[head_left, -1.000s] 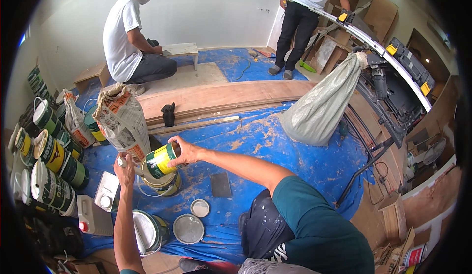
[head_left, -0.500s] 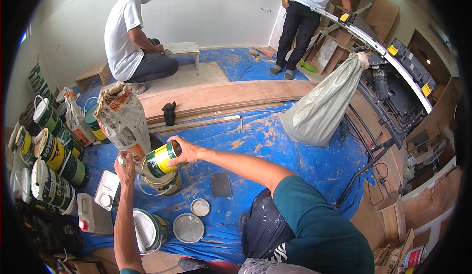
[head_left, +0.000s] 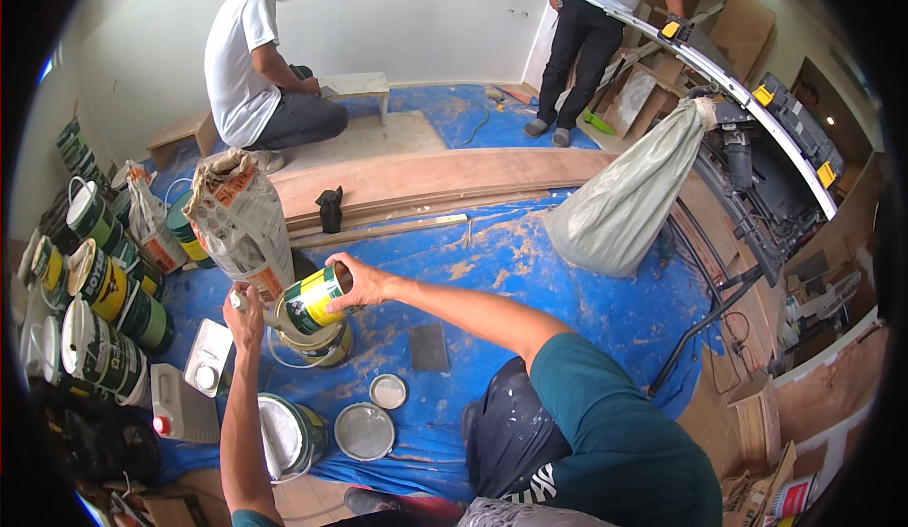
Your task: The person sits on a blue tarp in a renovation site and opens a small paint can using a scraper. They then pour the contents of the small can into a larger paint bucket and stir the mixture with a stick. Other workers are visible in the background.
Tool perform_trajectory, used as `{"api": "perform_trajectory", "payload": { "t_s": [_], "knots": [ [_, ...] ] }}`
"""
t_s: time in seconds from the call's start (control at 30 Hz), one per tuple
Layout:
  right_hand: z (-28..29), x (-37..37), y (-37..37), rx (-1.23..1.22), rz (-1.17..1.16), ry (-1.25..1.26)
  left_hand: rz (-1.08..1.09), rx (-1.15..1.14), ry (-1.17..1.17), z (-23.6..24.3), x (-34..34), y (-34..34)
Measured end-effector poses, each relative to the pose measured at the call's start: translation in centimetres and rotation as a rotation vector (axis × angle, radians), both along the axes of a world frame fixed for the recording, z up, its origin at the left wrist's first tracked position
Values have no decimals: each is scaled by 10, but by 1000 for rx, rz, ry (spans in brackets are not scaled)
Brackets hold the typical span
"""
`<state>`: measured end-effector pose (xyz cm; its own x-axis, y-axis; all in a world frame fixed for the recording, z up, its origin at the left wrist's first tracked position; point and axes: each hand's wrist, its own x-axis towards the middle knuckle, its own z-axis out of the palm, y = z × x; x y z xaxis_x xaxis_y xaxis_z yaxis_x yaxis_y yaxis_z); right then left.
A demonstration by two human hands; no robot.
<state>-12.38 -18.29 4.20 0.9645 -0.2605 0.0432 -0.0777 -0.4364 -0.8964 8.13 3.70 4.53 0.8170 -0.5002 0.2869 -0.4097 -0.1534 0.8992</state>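
My right hand point(head_left: 367, 283) grips a green-and-yellow paint can point(head_left: 314, 302), tipped on its side with its mouth toward the left. Below it stands an open bucket point(head_left: 333, 349) with a pale rim and wire handle; the can's lower part overlaps that opening. My left hand point(head_left: 245, 314) is closed around a pale-handled tool point(head_left: 237, 302), whose far end reaches toward the can's mouth and is too small to make out. Closer to me sit a bucket point(head_left: 293, 432) with a whitish top and two round lids point(head_left: 364, 431), one large and one small.
Blue sheeting point(head_left: 501, 290) covers the floor. A tall paper sack point(head_left: 241, 219), jugs point(head_left: 184, 409) and stacked paint buckets point(head_left: 99, 357) line the left. Wooden boards point(head_left: 426, 182) lie across the back, with two people beyond. A grey dust bag point(head_left: 624, 196) hangs from a machine at right.
The view has shifted slightly. Both hands keep their grips, and the paint can stays tipped over the bucket, turned a little.
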Motion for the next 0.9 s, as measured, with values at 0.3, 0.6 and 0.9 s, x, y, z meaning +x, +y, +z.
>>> {"api": "perform_trajectory", "payload": {
  "t_s": [0.3, 0.6, 0.9],
  "knots": [
    [-5, 3, -4, -24, 8, 8, -17, -10, -14, 8, -6, 2],
    [-8, 6, -3, -15, -16, 19, -4, 3, -43, 6, -3, 4],
    [-5, 3, -3, -10, -8, -29, -11, -6, -13, 3, -1, 1]
  ]
}}
